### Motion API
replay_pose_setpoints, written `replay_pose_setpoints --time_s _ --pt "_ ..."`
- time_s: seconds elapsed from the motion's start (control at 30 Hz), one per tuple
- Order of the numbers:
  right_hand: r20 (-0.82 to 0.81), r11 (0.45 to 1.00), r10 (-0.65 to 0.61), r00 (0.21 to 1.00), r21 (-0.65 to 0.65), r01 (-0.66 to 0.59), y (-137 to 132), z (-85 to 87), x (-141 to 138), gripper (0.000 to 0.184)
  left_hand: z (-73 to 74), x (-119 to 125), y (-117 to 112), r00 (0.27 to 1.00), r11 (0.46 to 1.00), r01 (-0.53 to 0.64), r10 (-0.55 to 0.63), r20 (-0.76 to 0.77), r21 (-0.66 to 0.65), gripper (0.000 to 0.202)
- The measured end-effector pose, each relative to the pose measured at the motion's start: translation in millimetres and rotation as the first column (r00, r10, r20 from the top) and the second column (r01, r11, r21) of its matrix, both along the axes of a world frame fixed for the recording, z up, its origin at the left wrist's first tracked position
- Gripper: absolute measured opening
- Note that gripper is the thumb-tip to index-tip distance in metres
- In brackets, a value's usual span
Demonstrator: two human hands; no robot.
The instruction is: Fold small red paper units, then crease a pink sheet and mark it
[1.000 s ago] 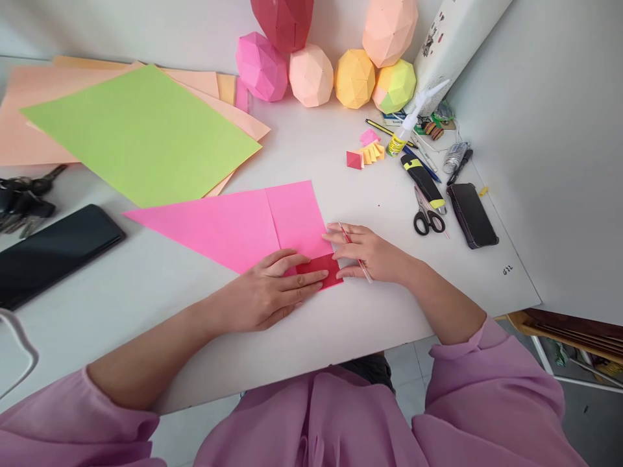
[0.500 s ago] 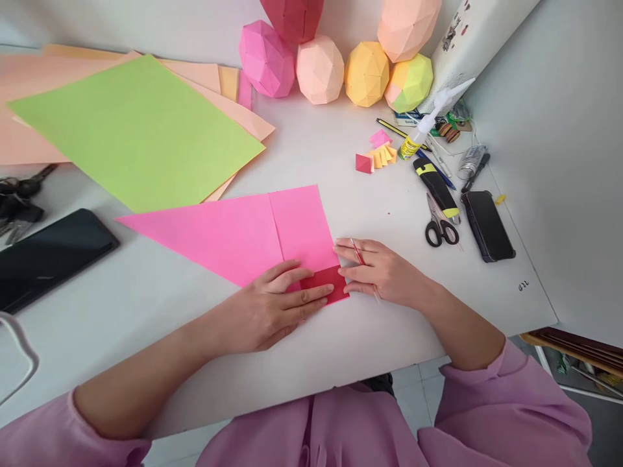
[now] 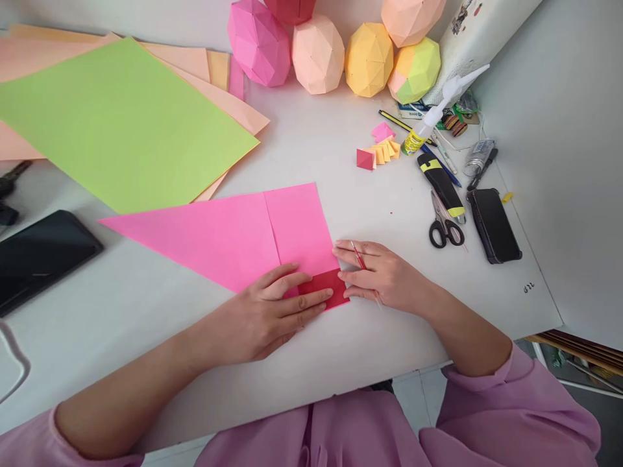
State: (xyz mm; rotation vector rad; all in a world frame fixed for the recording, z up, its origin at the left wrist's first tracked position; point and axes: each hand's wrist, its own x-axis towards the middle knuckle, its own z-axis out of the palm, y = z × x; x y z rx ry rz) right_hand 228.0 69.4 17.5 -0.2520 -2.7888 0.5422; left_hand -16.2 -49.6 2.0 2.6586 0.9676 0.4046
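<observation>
A large pink sheet of paper (image 3: 228,227) lies on the white table, with a crease line across it and a long point to the left. Over its lower right corner is a small dark red piece of paper (image 3: 337,293). My left hand (image 3: 272,311) lies flat with its fingers stretched out, pressing on the red piece and the pink edge. At the right edge of both papers, the fingertips of my right hand (image 3: 377,275) touch down. A thin, red, pen-like tool (image 3: 359,255) is held between its fingers; its exact kind is unclear.
Green sheets (image 3: 131,130) overlap the pink paper's back left. A black phone (image 3: 43,259) lies left. Behind stand faceted paper balls (image 3: 318,55). Small folded papers (image 3: 379,152), a glue bottle (image 3: 422,130), a utility knife (image 3: 440,185), scissors (image 3: 444,230) and another phone (image 3: 494,226) lie right.
The camera view has shifted slightly. Both hands stay almost where they were on the papers, and the left hand sits a touch lower in view.
</observation>
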Motion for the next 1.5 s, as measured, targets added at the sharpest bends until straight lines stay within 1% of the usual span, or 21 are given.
replay_pose_setpoints --time_s 0.2,0.6,0.9,1.03,1.2,1.33,1.5 --pt "-0.004 1.000 0.002 1.000 0.005 -0.002 -0.7 0.6 -0.1 0.018 0.7 -0.3 0.1 1.000 1.000 -0.009 0.009 0.018 0.003 0.043" --pt "0.004 1.000 -0.004 1.000 -0.014 0.004 -2.3 2.5 -0.4 0.019 1.9 0.9 1.5 0.999 0.999 0.023 -0.022 0.041 -0.024 0.039" --pt "0.018 0.999 -0.010 1.000 -0.031 0.011 -3.2 0.4 0.4 0.017 10.2 -1.7 4.4 0.993 0.999 0.038 -0.035 0.111 -0.025 0.033" --pt "0.033 0.999 -0.017 0.999 -0.049 0.019 -3.4 -0.3 0.7 0.016 8.1 -3.0 3.6 0.993 0.999 0.036 -0.032 0.118 -0.029 0.035" --pt "0.028 0.999 -0.003 1.000 -0.034 0.004 -3.1 -0.9 0.7 0.016 4.2 -5.0 3.4 0.992 0.999 0.052 -0.051 0.115 -0.006 0.034" --pt "0.035 0.999 -0.012 0.999 -0.048 0.014 -2.7 -0.8 0.8 0.015 2.0 -6.3 3.8 0.991 0.998 0.057 -0.055 0.119 -0.010 0.034" --pt "0.033 0.998 -0.010 0.999 -0.067 0.012 -3.5 1.5 0.1 0.016 2.0 -6.6 3.7 0.990 0.998 0.056 -0.053 0.127 -0.017 0.035"
